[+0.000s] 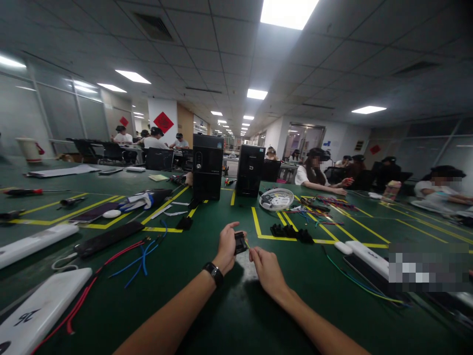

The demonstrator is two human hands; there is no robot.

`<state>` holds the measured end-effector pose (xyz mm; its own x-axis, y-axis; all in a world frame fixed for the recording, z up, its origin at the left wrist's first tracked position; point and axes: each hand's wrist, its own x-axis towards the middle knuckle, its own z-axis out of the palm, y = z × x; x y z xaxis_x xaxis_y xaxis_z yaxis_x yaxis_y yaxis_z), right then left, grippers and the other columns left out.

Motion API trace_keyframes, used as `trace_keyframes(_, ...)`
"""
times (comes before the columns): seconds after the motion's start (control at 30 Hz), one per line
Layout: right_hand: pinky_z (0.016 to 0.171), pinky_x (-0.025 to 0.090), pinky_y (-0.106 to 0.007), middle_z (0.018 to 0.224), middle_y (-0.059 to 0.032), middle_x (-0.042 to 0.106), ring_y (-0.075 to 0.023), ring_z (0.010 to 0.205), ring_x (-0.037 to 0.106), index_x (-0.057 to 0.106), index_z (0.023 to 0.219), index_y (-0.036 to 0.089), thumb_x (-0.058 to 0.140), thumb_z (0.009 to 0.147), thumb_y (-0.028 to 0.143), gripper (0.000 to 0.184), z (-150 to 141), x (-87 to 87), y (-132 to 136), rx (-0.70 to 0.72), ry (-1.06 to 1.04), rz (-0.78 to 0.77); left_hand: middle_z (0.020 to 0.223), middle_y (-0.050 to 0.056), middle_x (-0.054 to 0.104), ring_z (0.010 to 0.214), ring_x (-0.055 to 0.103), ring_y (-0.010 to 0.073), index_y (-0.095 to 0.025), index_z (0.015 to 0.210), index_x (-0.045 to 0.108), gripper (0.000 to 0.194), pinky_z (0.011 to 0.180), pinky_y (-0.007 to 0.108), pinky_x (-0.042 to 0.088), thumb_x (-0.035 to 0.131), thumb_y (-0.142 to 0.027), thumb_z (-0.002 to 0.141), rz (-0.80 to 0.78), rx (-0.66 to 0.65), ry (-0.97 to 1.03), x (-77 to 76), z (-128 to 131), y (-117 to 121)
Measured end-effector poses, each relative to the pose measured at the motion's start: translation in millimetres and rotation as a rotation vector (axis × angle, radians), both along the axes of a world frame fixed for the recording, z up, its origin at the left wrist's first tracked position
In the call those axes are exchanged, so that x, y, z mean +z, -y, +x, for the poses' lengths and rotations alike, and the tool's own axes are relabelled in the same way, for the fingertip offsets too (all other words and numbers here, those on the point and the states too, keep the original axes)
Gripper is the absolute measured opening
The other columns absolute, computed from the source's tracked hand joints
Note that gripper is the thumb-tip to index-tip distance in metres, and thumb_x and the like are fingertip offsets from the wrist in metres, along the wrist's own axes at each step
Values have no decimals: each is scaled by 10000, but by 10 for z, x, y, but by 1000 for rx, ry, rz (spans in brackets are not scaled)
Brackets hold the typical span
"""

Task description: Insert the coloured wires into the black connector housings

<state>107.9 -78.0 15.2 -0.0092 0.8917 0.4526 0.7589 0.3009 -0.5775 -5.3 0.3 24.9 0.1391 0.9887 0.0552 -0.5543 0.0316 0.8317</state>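
My left hand (226,246), with a black watch on the wrist, is closed around a small black connector block (240,242) held just above the green table (207,296). My right hand (266,268) is pinched shut right beside the block, its fingertips on a thin yellowish wire end (247,244) that meets the block. Both hands hover near the middle of the table, in front of a yellow taped square.
Red and blue wires (129,259) and white cases (40,305) lie at the left. Two black computer towers (207,166) stand behind, with a white fan grille (276,199) and black connector blocks (291,232) to the right. Several people sit at the far tables.
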Motion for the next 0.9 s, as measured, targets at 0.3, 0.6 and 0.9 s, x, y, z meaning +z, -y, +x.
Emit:
trace_keyframes(0.3,573,304,-215,580,12,550,-121,562,506,562,644,170,338,940,350,414,-4,33,18,-10,-49,-20,684,25,614,490,572,130,-167,1068,477,322,450,236,457,388,-218,762,148,44,-151,-20,-39,-2)
trace_keyframes(0.6,532,284,-228,527,26,505,-113,496,465,580,668,171,336,941,388,426,-7,195,118,-51,-30,30,677,19,617,501,582,132,-182,1038,483,289,452,232,462,400,-240,767,218,23,-122,-56,56,24)
trace_keyframes(0.9,585,337,-230,610,-10,589,-136,560,556,585,711,181,284,962,370,435,13,-52,96,-37,105,-31,671,10,622,535,603,135,-179,1051,465,293,518,250,482,398,-209,768,187,395,-1,215,-491,-346)
